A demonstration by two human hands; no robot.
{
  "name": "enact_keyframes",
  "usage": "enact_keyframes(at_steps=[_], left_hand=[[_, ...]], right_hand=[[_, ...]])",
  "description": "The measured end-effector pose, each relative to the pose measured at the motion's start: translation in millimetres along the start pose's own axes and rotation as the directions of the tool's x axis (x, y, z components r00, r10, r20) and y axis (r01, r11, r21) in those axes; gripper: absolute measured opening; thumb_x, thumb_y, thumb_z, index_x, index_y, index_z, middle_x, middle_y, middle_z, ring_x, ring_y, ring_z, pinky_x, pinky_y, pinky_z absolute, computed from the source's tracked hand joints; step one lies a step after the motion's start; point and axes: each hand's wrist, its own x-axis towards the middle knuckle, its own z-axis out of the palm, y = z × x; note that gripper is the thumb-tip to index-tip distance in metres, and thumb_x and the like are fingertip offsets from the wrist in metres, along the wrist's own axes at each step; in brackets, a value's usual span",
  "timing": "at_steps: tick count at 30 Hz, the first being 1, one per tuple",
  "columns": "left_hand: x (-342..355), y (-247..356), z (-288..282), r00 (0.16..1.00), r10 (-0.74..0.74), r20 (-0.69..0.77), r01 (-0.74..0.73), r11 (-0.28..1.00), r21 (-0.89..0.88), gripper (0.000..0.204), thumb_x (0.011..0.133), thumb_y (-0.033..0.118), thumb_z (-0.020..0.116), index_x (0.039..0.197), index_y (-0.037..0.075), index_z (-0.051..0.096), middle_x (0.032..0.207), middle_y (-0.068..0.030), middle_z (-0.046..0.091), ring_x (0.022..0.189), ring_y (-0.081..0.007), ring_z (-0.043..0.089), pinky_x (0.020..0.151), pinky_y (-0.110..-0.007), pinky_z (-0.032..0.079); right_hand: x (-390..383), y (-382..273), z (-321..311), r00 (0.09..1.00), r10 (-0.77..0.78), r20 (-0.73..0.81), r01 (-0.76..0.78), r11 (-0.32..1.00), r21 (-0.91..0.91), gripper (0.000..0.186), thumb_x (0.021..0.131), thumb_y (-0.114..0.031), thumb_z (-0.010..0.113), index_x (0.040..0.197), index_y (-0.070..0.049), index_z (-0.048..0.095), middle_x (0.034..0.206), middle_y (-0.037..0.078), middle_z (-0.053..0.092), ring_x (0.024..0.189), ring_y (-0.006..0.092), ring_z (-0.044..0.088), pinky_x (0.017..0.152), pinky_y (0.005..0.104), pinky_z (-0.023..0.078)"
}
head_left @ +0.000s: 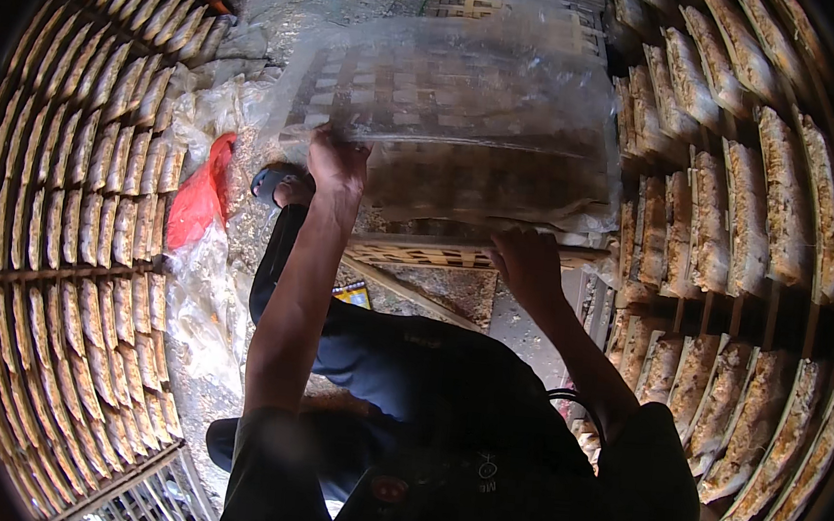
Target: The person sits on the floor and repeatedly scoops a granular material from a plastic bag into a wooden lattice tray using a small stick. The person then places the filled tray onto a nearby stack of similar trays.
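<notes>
A clear plastic sheet (pixel 473 77) lies over a woven bamboo lattice tray (pixel 352 91) in front of me. My left hand (pixel 336 161) is closed at the sheet's near left edge, pinching the plastic. Lower and to the right, my right hand (pixel 528 265) has its fingers curled over the wooden rim of a second lattice tray (pixel 418 254), which stands below the sheet's hanging front. The plastic blurs the upper lattice, and the fingertips of my right hand are partly hidden behind the rim.
Racks of whitish-brown slabs stand close on the left (pixel 99 153) and right (pixel 709 207). A red plastic bag (pixel 201 197) and crumpled clear plastic (pixel 208 292) lie on the crumb-strewn floor at left. A wooden strip (pixel 409 293) slants below the tray.
</notes>
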Motion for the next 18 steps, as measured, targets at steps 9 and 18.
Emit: enact_keyframes(at_steps=[9,18], left_hand=[[-2,-13,-18,0.997,-0.046,-0.069,0.039,0.994,-0.100,0.048,0.097,0.020,0.047,0.143,0.004,0.043,0.146,-0.0159,0.047,0.135,-0.0316,0.047,0.111,-0.054,0.041],[9,-32,-15,0.990,-0.102,0.098,0.100,0.995,0.030,0.046,0.094,0.024,0.053,0.136,0.008,0.049,0.135,-0.0138,0.057,0.127,-0.0322,0.055,0.099,-0.050,0.048]], right_hand=[[-29,6,25,0.968,-0.028,-0.248,0.033,0.999,0.019,0.036,0.087,-0.028,0.073,0.119,-0.014,0.062,0.108,0.006,0.064,0.105,0.0268,0.059,0.089,0.0484,0.042],[-14,-6,-3,0.988,0.122,0.094,-0.125,0.992,0.019,0.033,0.089,-0.030,0.071,0.117,-0.016,0.062,0.107,0.004,0.067,0.103,0.0265,0.060,0.087,0.0465,0.042]])
